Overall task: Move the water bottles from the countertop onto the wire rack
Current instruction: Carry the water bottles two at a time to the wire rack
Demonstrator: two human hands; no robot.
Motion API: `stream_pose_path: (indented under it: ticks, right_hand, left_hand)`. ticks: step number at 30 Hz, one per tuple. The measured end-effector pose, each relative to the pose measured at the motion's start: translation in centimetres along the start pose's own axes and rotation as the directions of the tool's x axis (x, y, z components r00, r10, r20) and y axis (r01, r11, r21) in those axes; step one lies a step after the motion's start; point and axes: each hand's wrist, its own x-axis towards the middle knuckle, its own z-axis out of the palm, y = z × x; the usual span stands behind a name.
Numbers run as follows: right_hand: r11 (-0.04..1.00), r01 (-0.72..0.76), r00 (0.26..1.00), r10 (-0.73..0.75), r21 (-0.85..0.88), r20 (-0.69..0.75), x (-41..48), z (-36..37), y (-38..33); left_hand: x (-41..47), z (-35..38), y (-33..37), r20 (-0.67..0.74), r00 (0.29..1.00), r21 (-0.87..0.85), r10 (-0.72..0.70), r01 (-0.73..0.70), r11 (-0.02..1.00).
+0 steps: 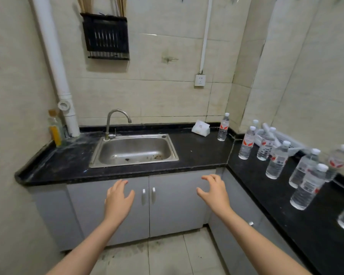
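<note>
My left hand [118,197] and right hand [213,192] are both held out with the fingers [209,178] spread and loosely curved, gripping nothing and touching nothing. They hover in front of the two grey cabinet doors [173,205], just below the near edge of the black countertop [197,153]. The water bottles [278,159] all stand to the right of my hands, well apart from my fingers, along the right-hand run of the counter. The nearest full one [310,187] is off to the right of my right hand. One lone bottle [223,127] stands at the far corner, beside one white tissue pack [201,128]. I count at least nine bottles, one of them cut off by the right edge. The far group overlaps around one white basket [286,138] against the right wall, so I cannot tell the exact number there. One black wire rack [105,36] hangs on the far wall, high and left of my hands, with sticks standing out of its top. Below it sits one steel sink [133,149] with one faucet [115,122], and one yellow bottle [55,130] stands at the far left.
</note>
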Motion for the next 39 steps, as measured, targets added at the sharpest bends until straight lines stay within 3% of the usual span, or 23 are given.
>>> stream_pose_path:
  ticks: [5, 10, 15, 21, 32, 39]
  right_hand:
    - [0.987, -0.152, 0.988, 0.153, -0.043, 0.009, 3.8, 0.0, 4.8]
    - [0.959, -0.282, 0.956, 0.278, -0.035, -0.095, 9.2, -2.8, 11.6]
    - [0.948, -0.319, 0.935, 0.314, -0.004, -0.166, 16.4, -6.3, 18.3]
    - [0.952, -0.303, 0.942, 0.307, 0.052, -0.133, 24.3, -7.5, 23.4]
    - [0.878, -0.458, 0.887, 0.461, 0.14, 0.006, 31.7, -3.0, 30.3]
    - [0.819, -0.539, 0.813, 0.567, 0.195, -0.132, 39.5, -1.8, 33.3]
  left_hand:
    - [5.6, 6.7, 2.1, 0.13, 0.991, -0.058, 0.011, -0.004, 0.998]
    - [10.1, 17.0, 6.8, 0.267, 0.96, -0.089, 0.081, -0.059, 0.994]
    - [13.6, 26.3, 13.6, 0.313, 0.942, -0.124, 0.118, -0.083, 0.989]
    - [17.2, 33.7, 19.5, 0.306, 0.949, -0.198, 0.072, -0.011, 0.98]
    - [23.3, 42.5, 18.0, 0.388, 0.912, -0.101, -0.132, 0.185, 0.978]
    - [32.1, 48.4, 19.8, 0.445, 0.891, -0.2, -0.093, 0.2, 0.959]
